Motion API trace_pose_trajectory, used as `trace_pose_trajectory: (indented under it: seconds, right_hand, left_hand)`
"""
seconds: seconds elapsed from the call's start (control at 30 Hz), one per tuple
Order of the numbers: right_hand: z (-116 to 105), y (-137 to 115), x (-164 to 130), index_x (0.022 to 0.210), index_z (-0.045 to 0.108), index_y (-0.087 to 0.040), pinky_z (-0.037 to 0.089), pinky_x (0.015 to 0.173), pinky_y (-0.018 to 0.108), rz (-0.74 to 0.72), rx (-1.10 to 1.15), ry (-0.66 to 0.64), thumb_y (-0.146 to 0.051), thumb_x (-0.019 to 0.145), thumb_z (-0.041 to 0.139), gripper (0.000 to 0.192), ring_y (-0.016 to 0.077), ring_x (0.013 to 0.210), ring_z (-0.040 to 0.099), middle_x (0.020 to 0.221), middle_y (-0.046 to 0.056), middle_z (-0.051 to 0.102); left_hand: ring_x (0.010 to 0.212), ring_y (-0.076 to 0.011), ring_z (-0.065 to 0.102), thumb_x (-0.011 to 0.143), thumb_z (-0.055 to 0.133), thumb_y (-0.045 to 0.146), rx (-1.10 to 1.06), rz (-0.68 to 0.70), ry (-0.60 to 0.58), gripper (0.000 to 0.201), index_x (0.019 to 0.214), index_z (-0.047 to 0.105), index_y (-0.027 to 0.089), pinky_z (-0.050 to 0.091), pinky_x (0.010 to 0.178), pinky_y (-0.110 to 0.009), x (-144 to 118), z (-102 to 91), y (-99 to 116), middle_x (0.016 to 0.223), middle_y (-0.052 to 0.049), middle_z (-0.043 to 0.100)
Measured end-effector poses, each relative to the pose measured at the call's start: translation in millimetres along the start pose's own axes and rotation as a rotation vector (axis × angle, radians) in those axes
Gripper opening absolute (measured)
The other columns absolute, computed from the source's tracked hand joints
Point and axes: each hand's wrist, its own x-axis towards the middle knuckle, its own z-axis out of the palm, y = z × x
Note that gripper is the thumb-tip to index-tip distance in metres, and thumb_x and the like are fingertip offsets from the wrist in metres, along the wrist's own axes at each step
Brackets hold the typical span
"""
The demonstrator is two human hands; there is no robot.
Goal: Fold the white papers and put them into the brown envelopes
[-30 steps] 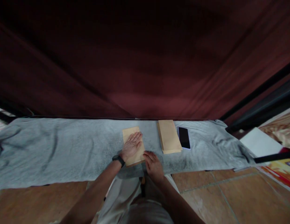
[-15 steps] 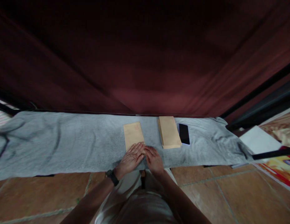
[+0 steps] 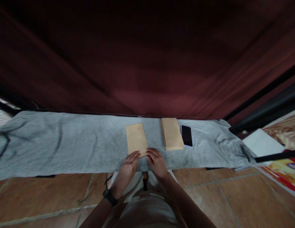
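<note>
A brown paper envelope (image 3: 137, 137) lies flat on the grey cloth in front of me, with faint red print near its far end. My left hand (image 3: 130, 163) is at its near left corner, fingers together over the edge. At the near right corner, my right hand (image 3: 157, 161) has curled fingers holding the edge. Both thumbs are hard to make out. To the right lies a stack of similar brown envelopes (image 3: 173, 133), slightly fanned, with neither hand touching it.
A dark-screened phone (image 3: 186, 136) lies just right of the stack. Grey cloth (image 3: 76, 142) covers the long, narrow surface. A dark red curtain (image 3: 147, 69) hangs behind it. At the right are a black bar (image 3: 278, 156), a white sheet (image 3: 263, 142) and a colourful printed package (image 3: 285, 172).
My left hand has slid left and towards me, away from my right hand, uncovering more of the envelope's near end. My right hand stays near the right corner.
</note>
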Motion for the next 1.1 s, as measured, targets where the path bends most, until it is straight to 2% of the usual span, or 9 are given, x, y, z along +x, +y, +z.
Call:
trace_pose_trajectory:
  seconds: [0.33, 0.4, 0.57, 0.67, 0.87, 0.97, 1.1]
  right_hand:
    - [2, 2, 0, 0.115, 0.072, -0.023, 0.048, 0.112, 0.044, 0.012, 0.013, 0.009, -0.016, 0.100, 0.059, 0.021, 0.0234, 0.124, 0.062, 0.130, 0.007, 0.070]
    - [3, 3, 0, 0.111, 0.072, -0.023, 0.048, 0.111, 0.043, 0.014, 0.012, 0.020, -0.016, 0.100, 0.059, 0.019, 0.0228, 0.122, 0.063, 0.129, 0.007, 0.071]
    - [5, 1, 2, 0.104, 0.072, -0.024, 0.049, 0.107, 0.042, 0.043, -0.023, 0.031, -0.016, 0.101, 0.057, 0.017, 0.0224, 0.117, 0.064, 0.124, 0.006, 0.072]
    - [7, -1, 4, 0.104, 0.070, -0.024, 0.049, 0.105, 0.041, 0.058, -0.068, 0.032, -0.015, 0.101, 0.057, 0.016, 0.0223, 0.114, 0.064, 0.121, 0.005, 0.072]
    - [10, -2, 6, 0.104, 0.068, -0.024, 0.049, 0.099, 0.038, 0.062, -0.182, 0.033, -0.016, 0.102, 0.055, 0.015, 0.0218, 0.108, 0.064, 0.115, 0.005, 0.073]
    - [12, -2, 6, 0.112, 0.068, -0.023, 0.050, 0.099, 0.038, 0.061, -0.209, 0.054, -0.016, 0.101, 0.054, 0.019, 0.0224, 0.111, 0.064, 0.117, 0.006, 0.072]
    - [15, -10, 0, 0.130, 0.064, -0.019, 0.047, 0.110, 0.041, 0.000, -0.217, 0.085, -0.014, 0.102, 0.048, 0.032, 0.0223, 0.126, 0.059, 0.132, 0.009, 0.068]
  left_hand:
    - [0.132, -0.0263, 0.061, 0.093, 0.062, 0.025, -0.198, -0.073, 0.133, 0.026, 0.116, 0.075, 0.027, 0.039, 0.123, -0.046, -4, -5.1, 4, 0.133, -0.006, 0.072]
    - [0.130, -0.0261, 0.063, 0.095, 0.060, 0.025, -0.145, -0.038, 0.150, 0.025, 0.115, 0.074, 0.027, 0.043, 0.120, -0.046, -6, -5.4, 2, 0.131, -0.006, 0.073]
    - [0.121, -0.0245, 0.068, 0.102, 0.044, 0.022, 0.198, 0.147, 0.175, 0.031, 0.118, 0.070, 0.021, 0.054, 0.108, -0.045, -6, -2.7, 0, 0.127, -0.008, 0.074]
    - [0.114, -0.0232, 0.071, 0.104, 0.040, 0.023, 0.287, 0.144, 0.237, 0.031, 0.118, 0.068, 0.021, 0.057, 0.103, -0.042, -3, -0.9, 4, 0.121, -0.009, 0.075]
    - [0.104, -0.0251, 0.071, 0.104, 0.042, 0.029, 0.279, 0.082, 0.319, 0.026, 0.106, 0.068, 0.022, 0.058, 0.095, -0.042, 5, -1.0, 8, 0.106, -0.009, 0.076]
    - [0.098, -0.0257, 0.070, 0.103, 0.044, 0.031, 0.254, 0.067, 0.346, 0.025, 0.098, 0.066, 0.022, 0.057, 0.092, -0.043, 6, -1.0, 7, 0.099, -0.009, 0.074]
    - [0.090, -0.0245, 0.067, 0.103, 0.043, 0.032, 0.212, 0.035, 0.378, 0.024, 0.094, 0.063, 0.023, 0.057, 0.085, -0.041, 9, -0.3, 6, 0.091, -0.007, 0.071]
